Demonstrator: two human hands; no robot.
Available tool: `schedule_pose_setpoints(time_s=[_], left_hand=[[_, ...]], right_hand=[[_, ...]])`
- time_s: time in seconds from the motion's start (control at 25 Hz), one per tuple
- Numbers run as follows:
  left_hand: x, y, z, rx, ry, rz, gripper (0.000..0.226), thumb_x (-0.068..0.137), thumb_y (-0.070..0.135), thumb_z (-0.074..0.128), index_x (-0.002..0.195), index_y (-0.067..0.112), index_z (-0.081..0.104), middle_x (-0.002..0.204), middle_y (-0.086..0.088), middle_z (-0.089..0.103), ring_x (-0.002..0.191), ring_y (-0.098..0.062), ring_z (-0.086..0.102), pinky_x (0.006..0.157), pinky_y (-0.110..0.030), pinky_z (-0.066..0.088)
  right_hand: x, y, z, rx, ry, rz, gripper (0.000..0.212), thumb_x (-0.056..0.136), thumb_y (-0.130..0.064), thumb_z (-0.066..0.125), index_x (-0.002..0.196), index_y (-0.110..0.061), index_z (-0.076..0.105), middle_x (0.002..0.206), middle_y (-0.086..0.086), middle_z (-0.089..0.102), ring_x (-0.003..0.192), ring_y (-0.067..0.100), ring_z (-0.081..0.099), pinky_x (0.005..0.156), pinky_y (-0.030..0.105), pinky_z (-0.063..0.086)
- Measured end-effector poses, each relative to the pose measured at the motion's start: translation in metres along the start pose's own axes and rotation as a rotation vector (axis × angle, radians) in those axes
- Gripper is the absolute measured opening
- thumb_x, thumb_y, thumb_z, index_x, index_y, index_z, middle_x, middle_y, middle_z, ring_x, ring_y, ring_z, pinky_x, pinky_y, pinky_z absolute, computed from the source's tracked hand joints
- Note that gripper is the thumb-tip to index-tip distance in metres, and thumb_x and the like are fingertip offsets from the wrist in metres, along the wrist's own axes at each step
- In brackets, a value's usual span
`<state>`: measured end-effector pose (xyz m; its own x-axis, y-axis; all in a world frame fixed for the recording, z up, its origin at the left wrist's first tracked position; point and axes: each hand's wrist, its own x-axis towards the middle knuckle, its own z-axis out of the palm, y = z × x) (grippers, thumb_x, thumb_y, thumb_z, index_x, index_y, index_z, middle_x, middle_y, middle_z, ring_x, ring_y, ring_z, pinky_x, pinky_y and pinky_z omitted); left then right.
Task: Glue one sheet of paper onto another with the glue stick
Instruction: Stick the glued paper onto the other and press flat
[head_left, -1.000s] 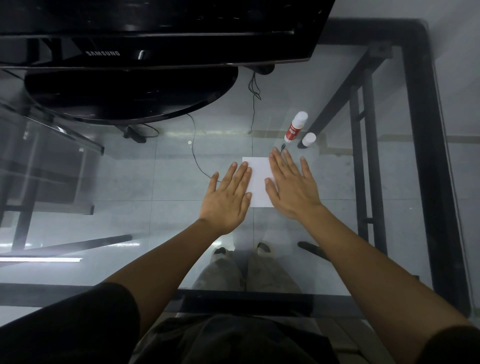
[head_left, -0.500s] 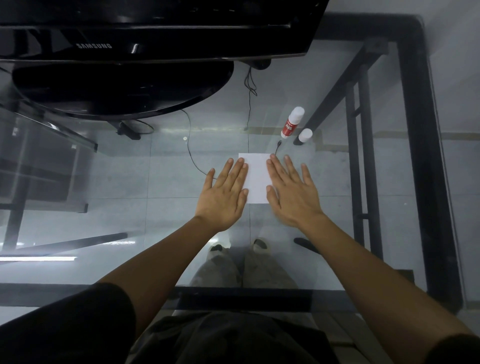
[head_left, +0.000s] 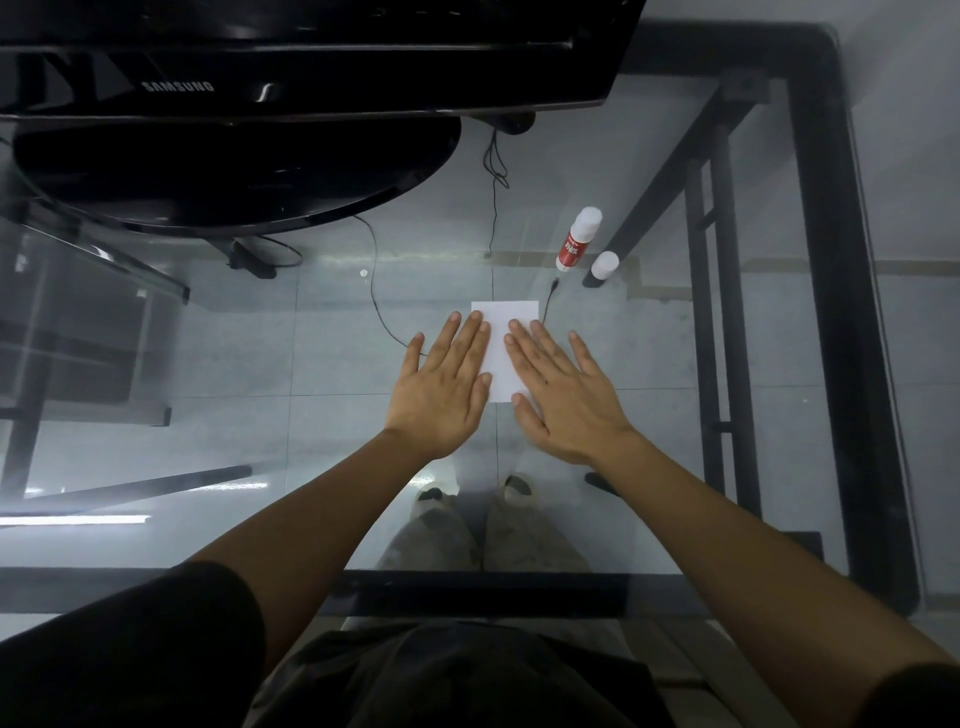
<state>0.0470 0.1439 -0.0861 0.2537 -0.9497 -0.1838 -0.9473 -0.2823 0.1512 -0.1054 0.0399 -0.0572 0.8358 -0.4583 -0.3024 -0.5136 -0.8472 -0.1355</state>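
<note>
A small white paper (head_left: 503, 343) lies flat on the glass table, near its middle. My left hand (head_left: 447, 387) rests palm down on the paper's left edge, fingers spread. My right hand (head_left: 563, 395) presses flat on its right side, fingers spread too. Only one white rectangle shows; I cannot tell whether a second sheet lies under it. Beyond the paper, at the back right, the glue stick (head_left: 577, 240) with a red label stands on the glass. Its white cap (head_left: 604, 264) stands separately just to the right of it.
A black Samsung monitor (head_left: 291, 78) on a round base (head_left: 234, 171) fills the back left. Thin black cables (head_left: 379, 306) run under the glass near the paper. The table's black frame (head_left: 831, 312) borders the right and near sides. My feet show through the glass.
Both hands have slid back toward me over the paper, uncovering more of its far edge. The glue stick and cap have stayed put.
</note>
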Motion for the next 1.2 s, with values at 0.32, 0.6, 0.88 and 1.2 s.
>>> schedule_pose_setpoints(time_s=[0.32,0.6,0.88,1.2], left_hand=[[0.001,0.001,0.002,0.009,-0.009,-0.012,0.059,0.095,0.049,0.003,0.146,0.02,-0.008,0.152,0.005,-0.013,0.136,-0.01,-0.026,0.111,-0.042,-0.009],[0.001,0.003,-0.009,-0.02,-0.078,-0.002,0.061,0.094,0.049,0.002,0.147,0.019,-0.007,0.157,0.001,-0.006,0.137,-0.013,-0.022,0.111,-0.041,-0.009],[-0.009,-0.027,-0.032,-0.05,-0.166,0.279,0.061,0.091,0.057,-0.001,0.143,0.03,-0.019,0.15,0.01,-0.023,0.139,-0.014,-0.025,0.113,-0.043,-0.015],[0.034,-0.045,-0.045,0.141,-0.238,0.287,0.056,0.089,0.056,-0.01,0.139,0.036,-0.023,0.154,0.013,-0.013,0.136,-0.018,-0.03,0.105,-0.053,-0.021]], right_hand=[[0.017,0.016,-0.005,0.013,-0.002,0.075,0.064,0.093,-0.05,0.012,0.146,-0.019,-0.007,0.157,0.0,-0.006,0.143,0.018,-0.009,0.109,0.04,-0.015],[0.019,0.035,-0.01,0.127,-0.099,0.002,0.08,0.088,-0.061,0.03,0.144,-0.024,-0.014,0.156,-0.006,-0.014,0.141,0.013,-0.016,0.108,0.043,-0.015],[0.022,0.04,-0.012,0.137,-0.132,-0.023,0.091,0.081,-0.07,0.035,0.144,-0.027,-0.015,0.155,-0.01,-0.017,0.134,0.003,-0.023,0.108,0.048,-0.014],[0.021,0.037,-0.016,0.122,-0.156,-0.022,0.091,0.083,-0.067,0.036,0.143,-0.023,-0.016,0.154,-0.008,-0.019,0.14,0.01,-0.018,0.11,0.049,-0.012]])
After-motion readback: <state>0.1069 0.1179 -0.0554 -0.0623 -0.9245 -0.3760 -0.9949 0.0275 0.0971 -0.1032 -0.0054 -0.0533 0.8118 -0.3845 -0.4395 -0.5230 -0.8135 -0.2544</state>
